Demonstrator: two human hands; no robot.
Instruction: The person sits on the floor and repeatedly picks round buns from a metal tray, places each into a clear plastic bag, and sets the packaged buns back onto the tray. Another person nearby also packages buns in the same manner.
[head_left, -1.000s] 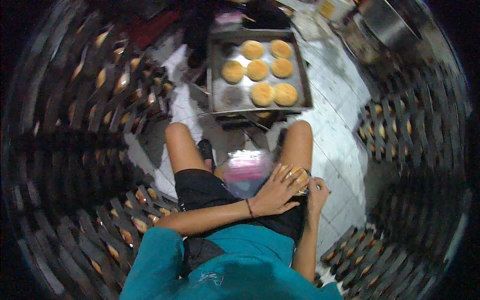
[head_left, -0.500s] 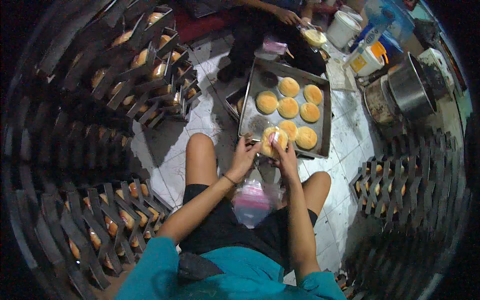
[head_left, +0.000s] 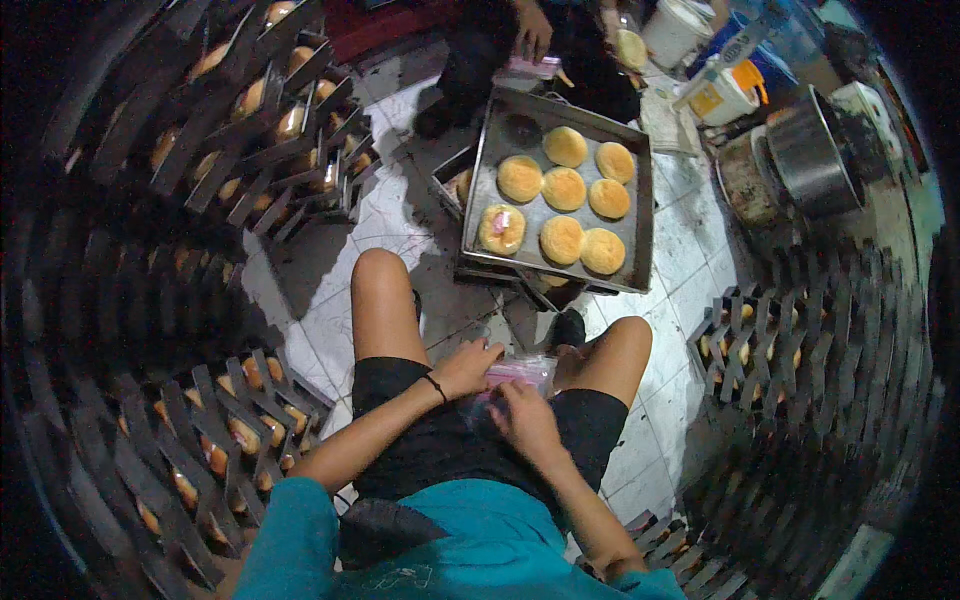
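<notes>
Between my thighs lies a stack of clear plastic bags (head_left: 527, 370) with pink print. My left hand (head_left: 466, 369) is at the stack's left edge, fingers bent against it. From the right, my right hand (head_left: 527, 422) reaches onto the bags with its fingers closed on the plastic; its fingertips are slightly blurred. Beyond my knees sits a metal baking tray (head_left: 545, 262) of round golden buns. At its near left corner rests a bun in a clear bag (head_left: 501, 231). The other buns, such as the middle bun (head_left: 564, 188), are unwrapped.
Dark racks of buns stand at the far left (head_left: 290, 122), near left (head_left: 240, 435) and right (head_left: 745, 350). Across the tray, another person's hand (head_left: 533, 32) is over a pink-printed packet (head_left: 530, 68). Buckets (head_left: 722, 97) and a large metal pot (head_left: 812, 160) stand at the far right.
The bagged bun was in my hands; now it lies on the tray's near left corner. Both hands have come back to the plastic bags. The other person's hand has moved to the packet.
</notes>
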